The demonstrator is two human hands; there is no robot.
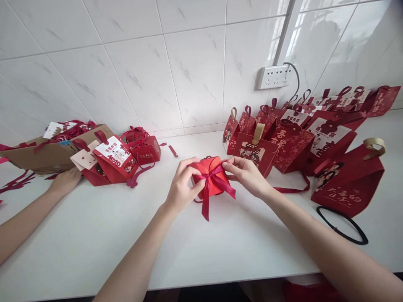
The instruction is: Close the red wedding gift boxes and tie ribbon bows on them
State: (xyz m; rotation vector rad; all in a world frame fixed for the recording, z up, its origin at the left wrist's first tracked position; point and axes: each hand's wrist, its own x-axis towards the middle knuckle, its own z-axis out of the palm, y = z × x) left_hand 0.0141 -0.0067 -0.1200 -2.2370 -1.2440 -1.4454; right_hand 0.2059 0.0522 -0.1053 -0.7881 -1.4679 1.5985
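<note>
A small red gift box (215, 162) stands on the white table between my two hands. Across its front is a dark red ribbon (205, 204) tied in a bow, with two tails hanging down. My left hand (181, 184) is closed on the bow's left side, thumb and forefinger pinching the ribbon. On the other side, my right hand (245, 173) pinches the ribbon at the box's upper right corner. A thin twisted cord shows at the box's lower left edge. The back of the box is hidden.
Several red gift boxes (292, 144) with ribbon handles crowd the right. A black ring-shaped band (343, 224) lies nearer. At left, another person's hand (66, 181) touches a cardboard box (28, 157) beside more gift boxes (115, 157). A power strip (273, 78) is on the tiled wall.
</note>
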